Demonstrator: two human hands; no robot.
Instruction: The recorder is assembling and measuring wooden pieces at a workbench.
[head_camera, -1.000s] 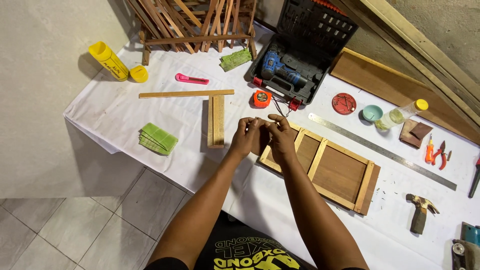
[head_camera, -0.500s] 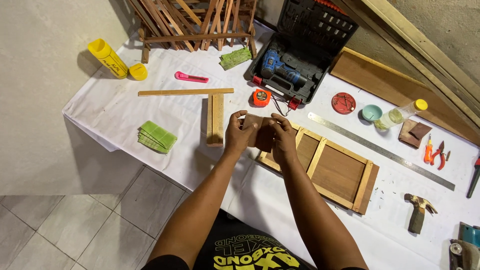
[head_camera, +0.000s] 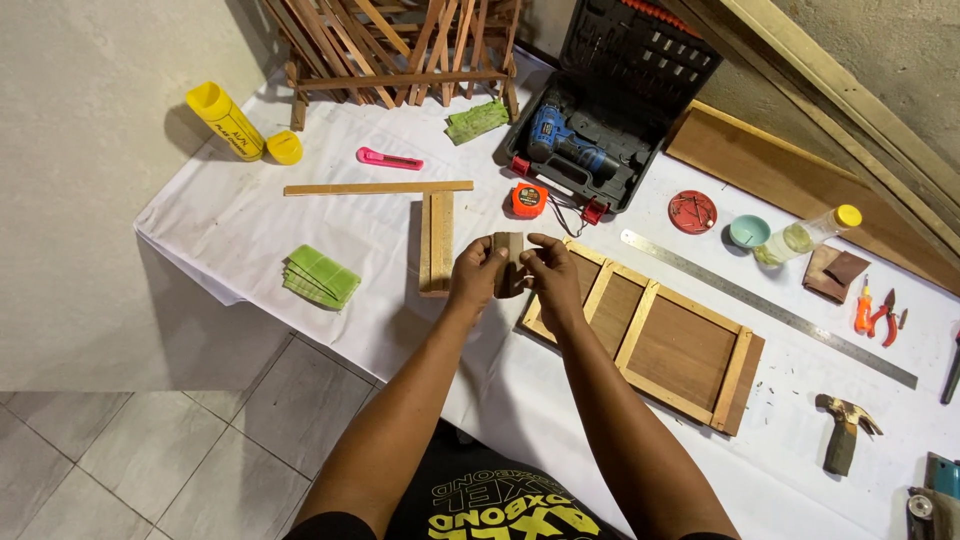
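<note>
Both hands meet above the white-covered table (head_camera: 250, 230) and hold one small brown rectangular piece (head_camera: 507, 251), possibly folded sandpaper or a small wood block. My left hand (head_camera: 474, 275) grips its left side and my right hand (head_camera: 551, 276) its right side. Just right of the hands lies a wooden frame (head_camera: 650, 335) with three panels. A short pair of wooden slats (head_camera: 436, 243) lies just left of my left hand, below a long thin strip (head_camera: 377, 187).
A stack of green sheets (head_camera: 320, 276), yellow bottle (head_camera: 226, 121), pink cutter (head_camera: 389, 158) and orange tape measure (head_camera: 529, 198) lie on the left half. An open drill case (head_camera: 615, 110), steel ruler (head_camera: 766, 307), hammer (head_camera: 845, 430) and pliers (head_camera: 876, 312) lie right.
The hands have turned the small brown piece so its flat face shows upright between the fingers. The arms stay in nearly the same spot over the table.
</note>
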